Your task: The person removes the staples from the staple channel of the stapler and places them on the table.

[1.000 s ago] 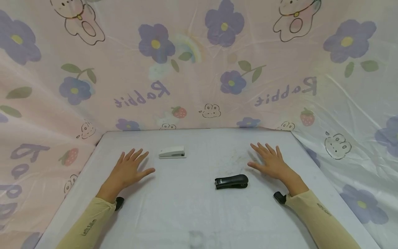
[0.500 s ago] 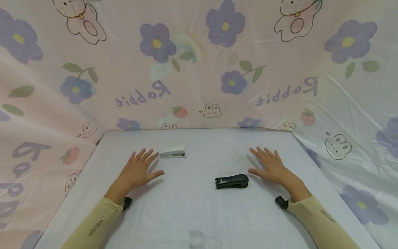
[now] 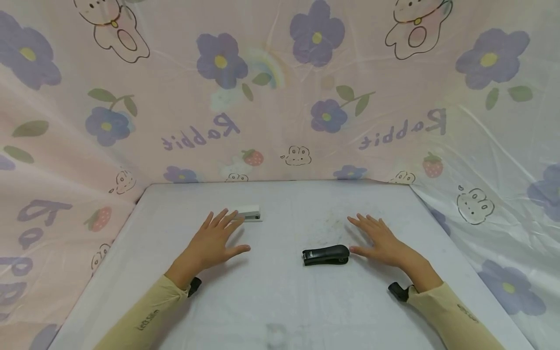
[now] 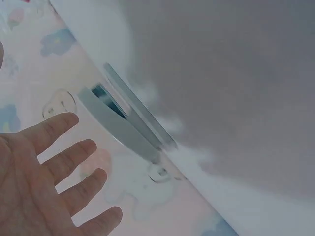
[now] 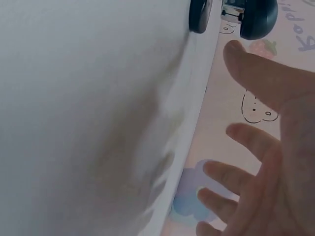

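A white stapler [image 3: 250, 213] lies toward the back of the table, left of the middle; in the head view the fingers of my left hand [image 3: 212, 244] cover its left end. That hand hovers with its fingers spread and holds nothing. The left wrist view shows the white stapler [image 4: 120, 120] apart from the fingertips. Nearer to me lies a black stapler [image 3: 325, 255], right of the middle. My right hand [image 3: 382, 243] is above the table just right of it, fingers extended, thumb tip near its right end. In the right wrist view the black stapler [image 5: 258, 18] is partly cut off at the top.
The white table [image 3: 280, 301] has faint grey smudges beyond the black stapler. A curtain [image 3: 271, 97] printed with flowers and rabbits surrounds the back and sides. Small black devices are worn at the left wrist [image 3: 194, 287] and right wrist [image 3: 398, 291].
My left hand has moved right and slightly nearer to me, passing in front of the white stapler's left end. My right hand has come slightly nearer to me, toward the black stapler. Neither stapler has moved.
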`<move>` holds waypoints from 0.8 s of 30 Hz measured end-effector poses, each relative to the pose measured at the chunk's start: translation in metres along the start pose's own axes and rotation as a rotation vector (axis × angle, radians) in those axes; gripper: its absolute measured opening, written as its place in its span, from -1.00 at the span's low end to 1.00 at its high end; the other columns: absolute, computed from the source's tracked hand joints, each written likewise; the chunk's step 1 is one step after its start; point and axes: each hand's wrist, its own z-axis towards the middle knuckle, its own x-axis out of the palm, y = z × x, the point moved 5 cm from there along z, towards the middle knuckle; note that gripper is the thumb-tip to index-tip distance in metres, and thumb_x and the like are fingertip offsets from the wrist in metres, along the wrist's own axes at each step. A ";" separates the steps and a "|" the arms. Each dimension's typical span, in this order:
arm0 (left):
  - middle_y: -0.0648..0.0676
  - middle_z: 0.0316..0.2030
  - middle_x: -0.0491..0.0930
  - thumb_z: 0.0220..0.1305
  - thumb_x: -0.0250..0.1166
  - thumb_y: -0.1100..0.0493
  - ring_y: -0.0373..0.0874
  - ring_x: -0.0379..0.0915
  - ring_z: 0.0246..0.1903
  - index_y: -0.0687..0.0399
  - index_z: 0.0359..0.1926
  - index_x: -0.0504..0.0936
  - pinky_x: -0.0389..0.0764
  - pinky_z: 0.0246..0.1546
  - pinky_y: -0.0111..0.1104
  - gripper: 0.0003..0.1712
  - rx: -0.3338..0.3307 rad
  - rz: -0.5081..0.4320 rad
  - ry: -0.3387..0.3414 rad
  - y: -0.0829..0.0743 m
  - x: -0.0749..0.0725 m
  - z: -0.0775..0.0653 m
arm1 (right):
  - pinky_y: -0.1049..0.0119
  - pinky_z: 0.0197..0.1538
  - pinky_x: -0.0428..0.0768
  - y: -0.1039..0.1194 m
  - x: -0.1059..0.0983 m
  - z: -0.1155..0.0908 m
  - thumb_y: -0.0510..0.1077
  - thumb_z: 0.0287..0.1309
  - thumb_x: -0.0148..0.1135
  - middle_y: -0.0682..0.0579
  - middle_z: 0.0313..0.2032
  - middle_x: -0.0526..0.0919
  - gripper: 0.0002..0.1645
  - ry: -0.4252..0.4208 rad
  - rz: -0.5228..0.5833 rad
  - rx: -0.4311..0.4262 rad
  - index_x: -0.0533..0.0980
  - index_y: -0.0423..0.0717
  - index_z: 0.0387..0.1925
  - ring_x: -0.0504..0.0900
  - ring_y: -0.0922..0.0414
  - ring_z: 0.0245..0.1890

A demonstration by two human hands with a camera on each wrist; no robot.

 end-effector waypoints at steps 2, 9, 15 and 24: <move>0.20 0.62 0.24 0.41 0.26 -0.48 0.28 -0.01 0.64 0.01 0.62 0.36 -0.09 0.61 0.26 0.00 0.022 -0.001 0.000 -0.008 0.001 0.003 | -0.56 0.50 -0.10 0.003 0.001 -0.001 0.17 0.31 0.51 -0.45 0.57 0.21 0.01 0.008 0.026 -0.030 0.30 -0.15 0.60 0.05 -0.54 0.57; 0.17 0.62 0.25 0.42 0.23 -0.50 0.25 0.01 0.64 -0.05 0.62 0.35 -0.05 0.61 0.24 -0.01 0.104 0.015 -0.005 -0.036 0.004 0.016 | -0.52 0.49 0.04 0.010 0.002 -0.005 0.08 0.18 0.64 -0.42 0.52 0.33 0.03 0.032 0.071 -0.103 0.37 -0.18 0.54 0.16 -0.50 0.54; 0.14 0.63 0.23 0.44 0.20 -0.51 0.20 0.01 0.65 -0.07 0.64 0.33 0.01 0.60 0.22 -0.01 0.134 0.002 0.053 -0.060 0.011 0.025 | -0.43 0.41 0.32 0.014 0.004 -0.008 0.04 0.14 0.68 -0.32 0.43 0.48 -0.02 0.021 0.095 -0.145 0.44 -0.23 0.47 0.37 -0.41 0.45; 0.10 0.60 0.31 0.45 0.24 -0.46 0.13 0.15 0.61 -0.04 0.63 0.34 0.12 0.61 0.06 -0.04 0.206 0.009 0.037 -0.098 0.015 0.045 | -0.24 0.35 0.48 0.014 0.011 -0.006 0.11 0.17 0.64 -0.07 0.29 0.62 -0.14 0.075 0.104 -0.116 0.53 -0.14 0.40 0.55 -0.16 0.31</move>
